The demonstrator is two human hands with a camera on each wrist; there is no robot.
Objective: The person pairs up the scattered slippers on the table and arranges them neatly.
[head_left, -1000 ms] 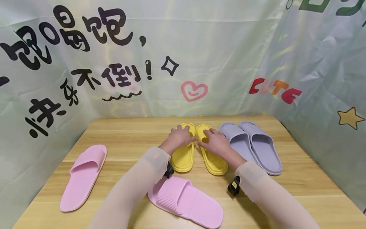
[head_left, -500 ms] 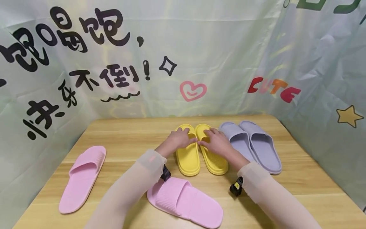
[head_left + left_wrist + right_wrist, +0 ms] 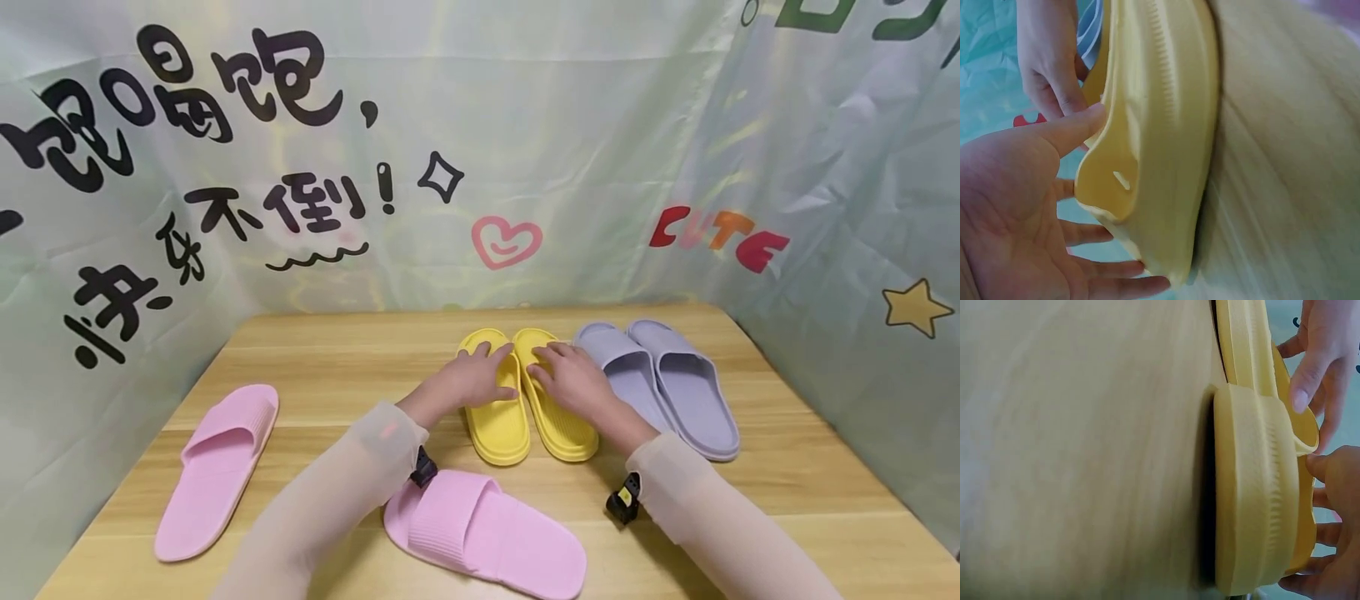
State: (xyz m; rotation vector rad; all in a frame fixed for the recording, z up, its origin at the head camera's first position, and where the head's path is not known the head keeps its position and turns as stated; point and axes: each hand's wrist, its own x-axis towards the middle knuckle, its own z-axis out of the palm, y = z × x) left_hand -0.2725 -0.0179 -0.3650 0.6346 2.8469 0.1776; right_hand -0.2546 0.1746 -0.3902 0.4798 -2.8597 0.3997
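The left wrist view lets me see the palm of the left hand (image 3: 1019,215); the head view gives me only its back. Its fingers are spread wide, holding nothing, over the left yellow slipper (image 3: 500,432). The right hand (image 3: 573,377) lays loose, slightly bent fingers on the right yellow slipper (image 3: 567,433); I see no grip.

Only the head view shows me a pink slipper (image 3: 213,483) near nine o'clock from the yellow ones. Another pink slipper (image 3: 525,533) lies at six.

The hands cover parts of both yellow straps. Purple slippers (image 3: 699,396) at three o'clock are partly hidden by the right arm (image 3: 626,421).

I count two yellow, two pink, two purple.
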